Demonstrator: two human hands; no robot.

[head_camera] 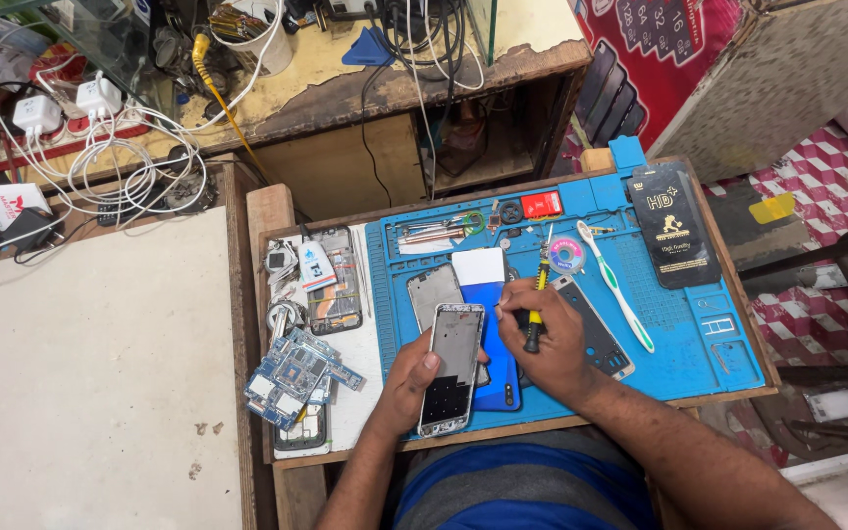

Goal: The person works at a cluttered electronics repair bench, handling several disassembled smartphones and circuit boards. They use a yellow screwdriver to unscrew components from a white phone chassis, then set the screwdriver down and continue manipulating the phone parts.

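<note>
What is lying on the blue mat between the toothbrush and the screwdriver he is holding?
In the head view, a phone frame lies slantwise between the toothbrush and the screwdriver, partly under the right hand.

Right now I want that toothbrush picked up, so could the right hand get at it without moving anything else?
Probably yes. The toothbrush lies bare on the blue mat, just beside the right hand, with nothing over it. But that hand holds a screwdriver, so its fingers aren't free.

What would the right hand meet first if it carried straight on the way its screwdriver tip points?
Probably the phone frame held by the left hand: the right hand aims its screwdriver tip leftward at the frame's upper edge. They look nearly touching, though depth is unclear.
</note>
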